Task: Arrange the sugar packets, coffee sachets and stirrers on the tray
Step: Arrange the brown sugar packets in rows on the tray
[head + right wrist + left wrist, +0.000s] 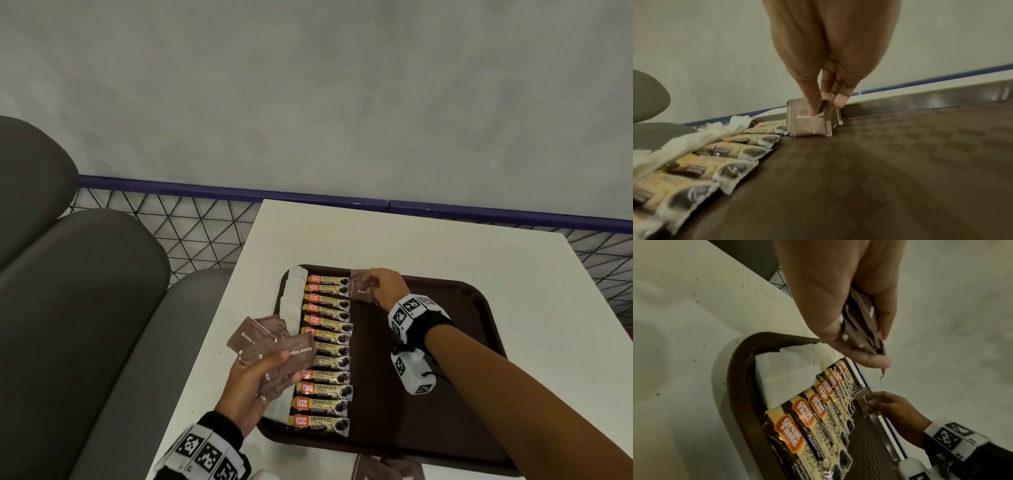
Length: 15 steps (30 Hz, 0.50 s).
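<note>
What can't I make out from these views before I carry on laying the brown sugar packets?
- Packet count in the left hand: the fanned brown sugar packets overlap in the head view; thumb and fingers cover them in the left wrist view.
- Packets at the tray's near edge: cut off by the head view's bottom edge.
- Stirrers: not identifiable in any view.
- Packet under the right hand: its label is blurred and finger-covered.

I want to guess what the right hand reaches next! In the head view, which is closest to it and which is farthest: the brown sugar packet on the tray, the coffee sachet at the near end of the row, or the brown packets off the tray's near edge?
1. Brown sugar packet: pinched by the right hand, tray's far end.
2. Yellow coffee sachet: near end of row.
3. Brown packets off tray: on the table, nearest the person.
</note>
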Tool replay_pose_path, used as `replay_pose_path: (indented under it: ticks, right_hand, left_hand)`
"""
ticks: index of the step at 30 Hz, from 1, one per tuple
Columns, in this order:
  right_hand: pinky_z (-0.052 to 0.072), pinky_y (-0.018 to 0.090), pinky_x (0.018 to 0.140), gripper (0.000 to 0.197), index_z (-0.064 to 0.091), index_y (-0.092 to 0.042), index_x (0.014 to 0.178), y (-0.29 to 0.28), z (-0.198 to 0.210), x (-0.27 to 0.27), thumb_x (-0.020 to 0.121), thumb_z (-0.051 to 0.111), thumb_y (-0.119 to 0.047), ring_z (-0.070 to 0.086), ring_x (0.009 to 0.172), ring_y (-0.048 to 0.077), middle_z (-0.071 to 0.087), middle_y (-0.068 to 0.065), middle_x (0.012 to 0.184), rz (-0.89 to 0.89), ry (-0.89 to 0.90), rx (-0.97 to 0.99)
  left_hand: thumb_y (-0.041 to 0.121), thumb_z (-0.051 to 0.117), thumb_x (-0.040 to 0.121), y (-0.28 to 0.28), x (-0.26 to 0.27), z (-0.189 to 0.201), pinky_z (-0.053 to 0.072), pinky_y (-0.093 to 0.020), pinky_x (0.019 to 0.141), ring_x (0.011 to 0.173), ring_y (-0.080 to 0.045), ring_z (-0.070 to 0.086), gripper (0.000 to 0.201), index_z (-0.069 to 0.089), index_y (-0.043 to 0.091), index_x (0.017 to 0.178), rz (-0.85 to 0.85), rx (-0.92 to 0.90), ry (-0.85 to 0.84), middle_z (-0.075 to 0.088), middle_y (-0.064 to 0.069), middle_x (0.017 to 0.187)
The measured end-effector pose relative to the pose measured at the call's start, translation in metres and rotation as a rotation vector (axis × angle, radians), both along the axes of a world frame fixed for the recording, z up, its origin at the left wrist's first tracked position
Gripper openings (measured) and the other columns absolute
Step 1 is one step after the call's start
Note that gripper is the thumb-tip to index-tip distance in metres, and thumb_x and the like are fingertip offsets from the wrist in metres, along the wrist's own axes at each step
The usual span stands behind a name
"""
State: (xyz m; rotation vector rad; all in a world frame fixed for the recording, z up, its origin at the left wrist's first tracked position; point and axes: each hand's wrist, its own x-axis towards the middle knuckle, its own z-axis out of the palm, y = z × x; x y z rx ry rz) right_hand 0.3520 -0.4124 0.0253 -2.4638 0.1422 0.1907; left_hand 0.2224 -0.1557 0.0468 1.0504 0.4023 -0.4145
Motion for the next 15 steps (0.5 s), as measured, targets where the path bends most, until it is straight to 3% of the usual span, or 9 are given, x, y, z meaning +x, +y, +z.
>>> replay_pose_path:
  ticks: [3, 5, 11, 15]
  right_hand:
    - [0.043, 0.027, 0.084, 0.032, 0.066, -0.003, 0.106, 0.003, -0.005, 0.002, 0.083, 0.047, 0.009, 0.055, 0.102, 0.031, 0.059, 0.019, 0.105, 0.061, -0.06, -0.146]
    - [0.039, 0.032, 0.091, 0.034, 0.06, -0.006, 0.116, 0.003, -0.01, 0.002, 0.086, 0.047, 0.004, 0.047, 0.109, 0.03, 0.055, 0.018, 0.11, 0.119, -0.087, -0.269]
    - [0.038, 0.036, 0.099, 0.056, 0.037, -0.011, 0.135, 0.004, -0.01, -0.007, 0.083, 0.055, 0.0, 0.039, 0.121, 0.03, 0.041, 0.013, 0.133, 0.281, -0.205, -0.613]
    - [0.036, 0.034, 0.102, 0.055, 0.032, -0.014, 0.138, 0.013, -0.003, -0.024, 0.087, 0.055, -0.014, 0.038, 0.124, 0.027, 0.038, 0.01, 0.139, 0.195, -0.302, -0.52]
  left_hand:
    - [-0.004, 0.061, 0.081, 0.001, 0.001, -0.001, 0.06, -0.036, 0.07, 0.088, -0.031, 0.071, 0.029, 0.062, 0.008, 0.106, -0.013, 0.006, 0.006, 0.072, -0.018, 0.101]
    - [-0.004, 0.061, 0.081, 0.001, 0.001, -0.001, 0.06, -0.036, 0.07, 0.087, -0.031, 0.071, 0.027, 0.063, 0.009, 0.105, -0.019, 0.004, 0.008, 0.072, -0.018, 0.1]
    - [-0.005, 0.059, 0.081, -0.001, 0.002, 0.003, 0.06, -0.035, 0.064, 0.084, -0.031, 0.071, 0.027, 0.063, 0.009, 0.103, -0.014, -0.051, 0.011, 0.072, -0.018, 0.099]
    - [-0.007, 0.056, 0.083, -0.006, 0.001, 0.005, 0.06, -0.036, 0.063, 0.08, -0.03, 0.072, 0.025, 0.062, 0.008, 0.102, -0.002, -0.093, 0.028, 0.072, -0.018, 0.095]
